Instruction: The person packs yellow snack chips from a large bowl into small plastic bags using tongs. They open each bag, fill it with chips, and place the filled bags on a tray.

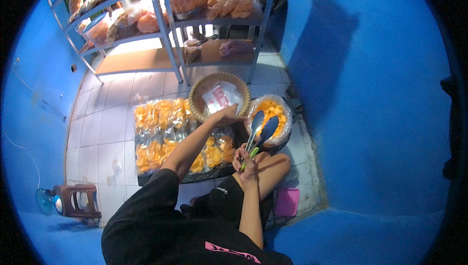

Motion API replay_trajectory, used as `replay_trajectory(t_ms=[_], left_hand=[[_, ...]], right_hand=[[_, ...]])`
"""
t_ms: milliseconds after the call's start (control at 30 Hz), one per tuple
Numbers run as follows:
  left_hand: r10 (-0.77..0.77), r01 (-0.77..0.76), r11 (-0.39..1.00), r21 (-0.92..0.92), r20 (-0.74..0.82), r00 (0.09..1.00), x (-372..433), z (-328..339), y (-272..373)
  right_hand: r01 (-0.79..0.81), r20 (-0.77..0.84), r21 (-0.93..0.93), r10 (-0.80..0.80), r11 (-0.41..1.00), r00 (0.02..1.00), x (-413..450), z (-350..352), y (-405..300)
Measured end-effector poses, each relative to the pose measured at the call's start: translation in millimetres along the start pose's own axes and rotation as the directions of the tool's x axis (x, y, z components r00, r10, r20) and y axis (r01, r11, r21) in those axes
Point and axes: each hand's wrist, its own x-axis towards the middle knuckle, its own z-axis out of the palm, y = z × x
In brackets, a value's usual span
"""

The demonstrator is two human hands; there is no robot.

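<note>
My right hand (246, 164) grips a pair of tongs (251, 140) with a lime-green handle part and dark blue tips. The tips point away from me, apart, in front of a plastic-lined tub (288, 128) of orange chips (272, 111). My left arm stretches forward, and my left hand (230, 114) is at the near right rim of a round woven basket (194, 98). Inside the basket lie clear plastic bags (220, 97) with red print. Whether my left fingers hold a bag cannot be made out. Filled chip packets (162, 113) lie in rows left of the basket and below it.
Metal shelves (166, 27) with bagged snacks stand ahead. A blue wall (365, 137) rises close on the right. A pink plastic container (287, 202) lies beside my knee. At the left are a brown plastic stool (78, 201) and a small fan (45, 201).
</note>
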Motion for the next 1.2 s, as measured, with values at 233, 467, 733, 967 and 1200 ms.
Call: replay_trajectory(t_ms=[233,467,733,967,1200], left_hand=[[-0.258,0.256,0.966,-0.035,-0.189,0.948,-10.7,-24.8,-43.3],[0.274,-0.543,0.728,-0.418,-0.55,0.789,-122.3,-130.2,102.8],[0.794,-0.589,0.514,0.624,-0.605,0.053,-277.7,-336.9,234.6],[0.524,-0.665,0.644,0.378,-0.851,0.024,-273.9,-374.0,210.8],[0.337,-0.789,0.57,0.227,-0.941,-0.027,-262.8,-380.8,182.1]], right_hand=[[0.01,-0.003,-0.06,-0.01,0.998,1.0,-1.4,-4.5,-5.3],[0.028,-0.028,0.031,-0.027,0.999,0.999,-1.4,-2.9,-8.8],[0.038,0.002,-0.011,-0.038,0.999,0.999,-3.9,-0.3,-11.7],[0.018,-0.016,-0.016,-0.018,1.0,1.0,-4.5,2.4,-13.7],[0.02,-0.04,0.02,-0.02,1.0,0.999,-11.6,-2.8,-13.8]])
